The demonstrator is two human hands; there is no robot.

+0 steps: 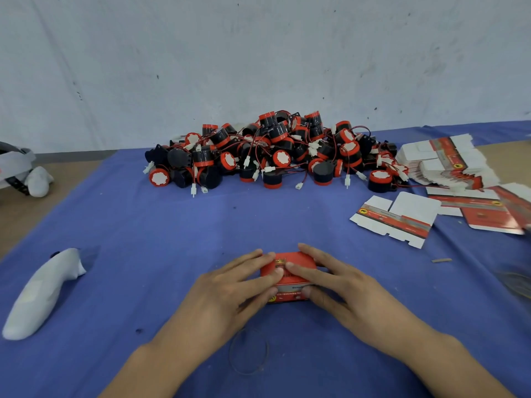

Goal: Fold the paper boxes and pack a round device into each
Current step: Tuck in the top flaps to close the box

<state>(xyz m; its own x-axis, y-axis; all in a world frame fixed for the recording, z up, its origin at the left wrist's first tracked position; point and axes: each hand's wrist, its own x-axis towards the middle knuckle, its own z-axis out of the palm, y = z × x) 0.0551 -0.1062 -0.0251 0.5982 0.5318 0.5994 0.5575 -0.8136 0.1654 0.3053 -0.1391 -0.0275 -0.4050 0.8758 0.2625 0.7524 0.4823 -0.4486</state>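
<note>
- Both of your hands are on one folded box, which sits on the blue cloth straight in front of you.
- Your left hand comes over it from the left and your right hand from the right. The fingers lie straight across the red top and almost meet in the middle, with the thumbs against the near face. Neither hand wraps round the box. You are pressing it, not clutching it.
- The box's long axis runs left to right, so it lies crosswise between your palms, as near to one hand as to the other.
- This looks like the closing press on the lid. Whether a round device is already inside cannot be told, since your fingers cover the top.
- The pile of round devices lies straight beyond the box, well apart from it, so either hand could reach it about equally.
- The nearest flat box lies ahead and off to the right, with the stack of flat boxes further right. Your right hand is the nearer one for fetching the next blank.
</note>
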